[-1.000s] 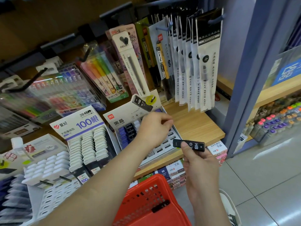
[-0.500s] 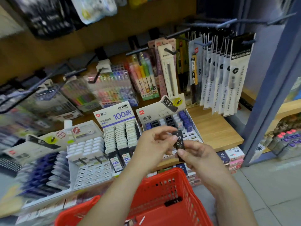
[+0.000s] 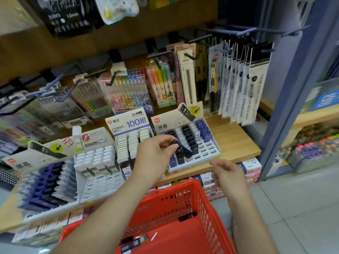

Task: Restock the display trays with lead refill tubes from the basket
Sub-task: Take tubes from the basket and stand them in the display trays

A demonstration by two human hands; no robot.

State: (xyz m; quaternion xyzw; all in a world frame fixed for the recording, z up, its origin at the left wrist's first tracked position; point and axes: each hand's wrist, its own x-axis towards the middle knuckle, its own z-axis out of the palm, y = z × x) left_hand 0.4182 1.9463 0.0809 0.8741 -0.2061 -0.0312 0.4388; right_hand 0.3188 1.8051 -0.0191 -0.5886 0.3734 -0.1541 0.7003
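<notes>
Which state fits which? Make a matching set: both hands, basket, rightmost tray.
Column 1:
1 left hand
2 right hand
3 red basket
4 rightmost display tray

Column 2:
A empty, fingers loose
B pinching a black 0.7 tube
C a few tubes on its floor
D front slots unfilled

Pairs: 1-B, 2-A, 3-C, 4-D

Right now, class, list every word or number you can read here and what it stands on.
"0.7": black tube pinched in the left hand.
"HB 0.7", "黑晶": right header card.
"2B", "100根", "爱好": middle header card.
"1.0mm": black hanging pack, top left.
"HB": tubes in the right tray.
Too blurred: hanging pen packs, boxes under the shelf.
</notes>
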